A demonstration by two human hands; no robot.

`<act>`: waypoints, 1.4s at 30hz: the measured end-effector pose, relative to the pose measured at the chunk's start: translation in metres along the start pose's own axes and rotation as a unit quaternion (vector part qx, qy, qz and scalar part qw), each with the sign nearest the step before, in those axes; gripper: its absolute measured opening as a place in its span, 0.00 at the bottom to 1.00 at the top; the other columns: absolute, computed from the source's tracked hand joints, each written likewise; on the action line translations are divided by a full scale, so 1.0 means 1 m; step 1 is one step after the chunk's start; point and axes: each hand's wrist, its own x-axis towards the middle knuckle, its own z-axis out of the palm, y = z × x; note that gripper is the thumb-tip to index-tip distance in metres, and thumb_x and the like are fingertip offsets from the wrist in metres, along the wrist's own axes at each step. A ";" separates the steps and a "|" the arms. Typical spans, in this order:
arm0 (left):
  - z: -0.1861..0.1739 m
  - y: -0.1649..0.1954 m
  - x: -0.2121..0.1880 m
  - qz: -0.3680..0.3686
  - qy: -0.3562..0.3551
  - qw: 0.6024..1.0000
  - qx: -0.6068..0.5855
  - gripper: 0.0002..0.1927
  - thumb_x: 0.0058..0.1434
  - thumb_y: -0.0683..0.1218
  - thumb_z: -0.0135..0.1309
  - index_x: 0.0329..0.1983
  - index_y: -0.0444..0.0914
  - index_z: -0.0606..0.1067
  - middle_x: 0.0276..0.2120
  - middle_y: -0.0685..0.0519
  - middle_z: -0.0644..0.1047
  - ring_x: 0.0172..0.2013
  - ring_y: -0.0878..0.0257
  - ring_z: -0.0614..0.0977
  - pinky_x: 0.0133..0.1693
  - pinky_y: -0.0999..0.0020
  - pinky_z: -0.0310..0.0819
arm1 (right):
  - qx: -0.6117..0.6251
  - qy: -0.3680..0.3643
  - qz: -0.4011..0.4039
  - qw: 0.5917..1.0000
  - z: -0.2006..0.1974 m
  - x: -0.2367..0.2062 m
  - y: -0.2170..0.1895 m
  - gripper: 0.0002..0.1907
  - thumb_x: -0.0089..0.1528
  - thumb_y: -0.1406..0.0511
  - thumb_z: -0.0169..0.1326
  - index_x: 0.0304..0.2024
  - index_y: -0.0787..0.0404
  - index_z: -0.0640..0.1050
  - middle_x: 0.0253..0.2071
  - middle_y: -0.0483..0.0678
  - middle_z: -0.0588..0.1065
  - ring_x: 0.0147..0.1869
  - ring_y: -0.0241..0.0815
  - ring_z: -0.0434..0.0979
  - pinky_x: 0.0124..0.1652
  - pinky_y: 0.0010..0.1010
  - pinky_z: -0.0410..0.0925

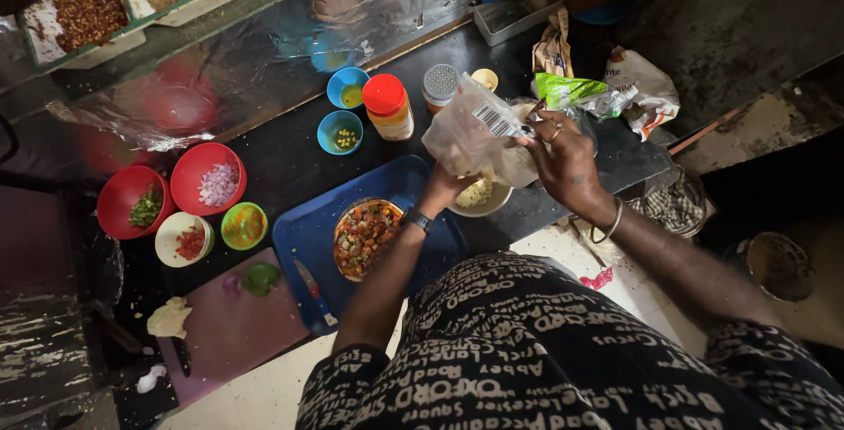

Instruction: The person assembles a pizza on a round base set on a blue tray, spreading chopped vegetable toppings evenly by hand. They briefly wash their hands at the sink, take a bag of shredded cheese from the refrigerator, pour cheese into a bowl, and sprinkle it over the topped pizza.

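My right hand (564,159) grips the upper edge of a clear plastic bag (479,131) with pale contents, held tilted over a white bowl (482,199) of pale shredded food. My left hand (444,185) supports the bag from below, mostly hidden by it; a watch sits on that wrist. Just left of the bowl, a flatbread covered with chopped colourful toppings (365,236) rests on a blue tray (303,236), with a red-handled knife (314,291) lying on the tray's near left part.
Red bowls of chopped onion (211,179) and green chilli (132,201), a white bowl of tomato (183,239) and a green bowl (244,225) stand left. Blue bowls (340,131), a red-lidded jar (388,106) and a shaker (440,83) stand behind. A purple cutting board (233,329) lies near left. Crumpled packets (607,91) sit right.
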 end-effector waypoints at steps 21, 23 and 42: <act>-0.033 -0.013 0.000 -0.141 0.011 0.967 -0.211 0.43 0.57 0.35 0.53 0.78 0.31 0.55 0.65 0.44 0.70 0.64 0.54 0.72 0.63 0.62 0.67 | -0.180 -0.088 -0.023 0.980 -0.022 0.002 0.020 0.03 0.67 0.70 0.60 0.38 0.58 0.81 0.28 0.48 0.77 0.37 0.50 0.79 0.65 0.50 0.67; -0.031 -0.018 -0.011 -0.145 0.013 0.958 -0.246 0.43 0.57 0.36 0.52 0.78 0.32 0.55 0.67 0.46 0.68 0.65 0.56 0.70 0.64 0.63 0.65 | -0.196 -0.075 -0.034 0.977 -0.020 0.001 0.019 0.03 0.64 0.69 0.61 0.36 0.57 0.79 0.30 0.50 0.78 0.40 0.53 0.80 0.61 0.50 0.68; -0.034 0.013 -0.003 -0.163 -0.099 0.932 -0.309 0.19 0.60 0.38 0.63 0.55 0.33 0.75 0.48 0.51 0.81 0.48 0.63 0.82 0.53 0.66 0.76 | -0.030 -0.097 0.234 0.967 -0.051 0.034 0.018 0.21 0.73 0.54 0.54 0.46 0.68 0.80 0.29 0.57 0.79 0.32 0.43 0.77 0.33 0.37 0.68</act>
